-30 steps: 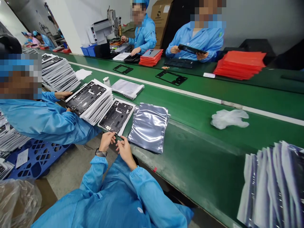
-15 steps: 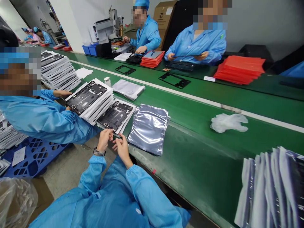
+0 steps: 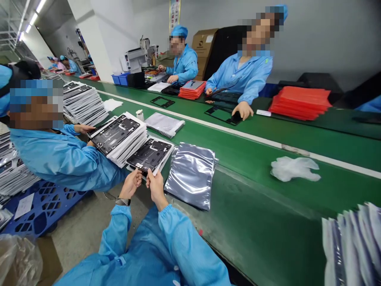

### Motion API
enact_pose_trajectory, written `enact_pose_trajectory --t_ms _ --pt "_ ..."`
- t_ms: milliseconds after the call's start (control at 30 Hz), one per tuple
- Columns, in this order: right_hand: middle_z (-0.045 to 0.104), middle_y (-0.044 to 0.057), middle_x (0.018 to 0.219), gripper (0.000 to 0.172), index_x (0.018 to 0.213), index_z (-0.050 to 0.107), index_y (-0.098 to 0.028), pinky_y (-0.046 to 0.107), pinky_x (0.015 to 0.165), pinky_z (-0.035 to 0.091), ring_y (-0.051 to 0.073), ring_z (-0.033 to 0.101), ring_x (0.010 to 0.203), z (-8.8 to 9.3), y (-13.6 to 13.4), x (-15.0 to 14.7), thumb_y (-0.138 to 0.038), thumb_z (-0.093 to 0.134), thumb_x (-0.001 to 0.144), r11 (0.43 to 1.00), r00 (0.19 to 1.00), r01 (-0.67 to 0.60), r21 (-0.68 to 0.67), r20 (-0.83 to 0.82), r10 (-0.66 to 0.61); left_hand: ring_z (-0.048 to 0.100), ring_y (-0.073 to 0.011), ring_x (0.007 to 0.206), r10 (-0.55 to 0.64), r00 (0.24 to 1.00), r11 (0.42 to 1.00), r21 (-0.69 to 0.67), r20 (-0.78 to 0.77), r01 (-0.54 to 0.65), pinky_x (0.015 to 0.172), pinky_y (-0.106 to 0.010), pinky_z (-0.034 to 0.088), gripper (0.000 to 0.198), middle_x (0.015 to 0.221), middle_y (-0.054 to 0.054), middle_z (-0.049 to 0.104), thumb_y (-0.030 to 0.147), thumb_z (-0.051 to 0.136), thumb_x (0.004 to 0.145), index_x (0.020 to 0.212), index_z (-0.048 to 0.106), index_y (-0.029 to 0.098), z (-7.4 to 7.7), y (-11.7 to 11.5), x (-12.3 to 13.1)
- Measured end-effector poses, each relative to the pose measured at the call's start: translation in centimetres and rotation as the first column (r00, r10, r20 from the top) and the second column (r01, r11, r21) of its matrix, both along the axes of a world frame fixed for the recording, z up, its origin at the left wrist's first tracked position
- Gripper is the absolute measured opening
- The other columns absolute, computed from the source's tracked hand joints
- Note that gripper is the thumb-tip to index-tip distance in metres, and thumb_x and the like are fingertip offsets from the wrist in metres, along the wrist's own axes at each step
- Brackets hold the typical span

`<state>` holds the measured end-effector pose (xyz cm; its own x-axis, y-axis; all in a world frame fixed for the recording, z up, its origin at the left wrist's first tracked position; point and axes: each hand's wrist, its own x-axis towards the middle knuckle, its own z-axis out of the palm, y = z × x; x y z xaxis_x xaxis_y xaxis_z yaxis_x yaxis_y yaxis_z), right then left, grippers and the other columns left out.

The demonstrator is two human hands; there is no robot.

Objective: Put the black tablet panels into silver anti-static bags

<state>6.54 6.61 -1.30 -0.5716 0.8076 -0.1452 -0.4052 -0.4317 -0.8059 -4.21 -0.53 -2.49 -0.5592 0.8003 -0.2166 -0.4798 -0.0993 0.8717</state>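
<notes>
A black laptop-like panel [image 3: 149, 154] lies on a short stack of white sheets at the table's edge. My left hand [image 3: 131, 183], with a watch on the wrist, is closed at the panel's near left corner; what its fingers hold, if anything, is too small to make out. My right hand [image 3: 156, 186] pinches the near edge of the panel between thumb and fingers. Just right of it lies a stack of shiny grey bags [image 3: 192, 172]. Behind and left stands a taller stack topped by another black panel [image 3: 116, 133], which a co-worker's hands touch.
Across the green table [image 3: 253, 198], a person reaches to a black frame [image 3: 218, 115] beside red sheets [image 3: 299, 103]. A crumpled white plastic bag [image 3: 294, 169] lies right of centre. Upright pouches [image 3: 351, 244] stand at the near right. A blue pallet [image 3: 56, 202] is at lower left.
The view has tilted up slightly. My right hand has closed on the panel's near edge. The person across the table has reached down to the black frame.
</notes>
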Motion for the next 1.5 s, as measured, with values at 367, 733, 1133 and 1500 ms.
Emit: enact_pose_trajectory --t_ms 367,733,1133,1500 --pt "0.059 -0.005 0.068 0.049 0.089 0.050 -0.023 0.021 0.040 0.046 0.011 0.055 0.049 1.3 3.8 2.8 -0.064 0.076 0.080 0.997 0.999 0.052 0.051 0.003 -0.052 0.067 -0.0151 0.065 -0.049 0.998 0.989 0.139 0.041 0.042 0.046 -0.021 0.045 0.038 0.081 -0.007 0.072 0.044 0.081 0.083 0.096 0.067 0.011 1.8 3.8 -3.1" --pt "0.058 0.008 0.121 0.044 0.115 0.033 -0.030 0.033 0.066 0.061 0.018 0.072 0.082 2.5 0.3 10.9 -0.052 0.065 0.095 0.718 0.739 0.656 0.232 -0.008 -0.674 0.066 -0.0154 0.068 -0.127 0.990 0.966 0.235 0.059 0.110 0.053 -0.025 0.048 0.035 0.082 -0.005 0.071 0.045 0.079 0.084 0.095 0.069 0.014 4.2 5.9 8.4" --pt "0.061 0.007 0.123 0.040 0.122 0.045 -0.030 0.037 0.069 0.064 0.022 0.071 0.090 3.7 -1.8 17.2 -0.045 0.068 0.093 0.822 0.822 0.563 0.089 0.040 -0.568 0.070 -0.0188 0.081 -0.272 0.952 0.940 0.247 0.137 0.233 0.070 -0.030 0.056 0.030 0.088 -0.005 0.074 0.041 0.082 0.082 0.094 0.071 0.015 5.4 7.3 16.7" --pt "0.069 0.003 0.107 0.041 0.122 0.049 -0.033 0.041 0.068 0.061 0.023 0.072 0.084 6.1 0.0 20.9 -0.027 0.068 0.085 0.820 0.807 0.568 0.077 -0.245 -0.537 0.068 -0.0284 0.116 -0.338 0.940 0.904 0.294 0.048 0.311 0.104 -0.044 0.053 0.036 0.104 -0.008 0.077 0.041 0.081 0.083 0.110 0.072 0.020 7.4 6.8 19.7"
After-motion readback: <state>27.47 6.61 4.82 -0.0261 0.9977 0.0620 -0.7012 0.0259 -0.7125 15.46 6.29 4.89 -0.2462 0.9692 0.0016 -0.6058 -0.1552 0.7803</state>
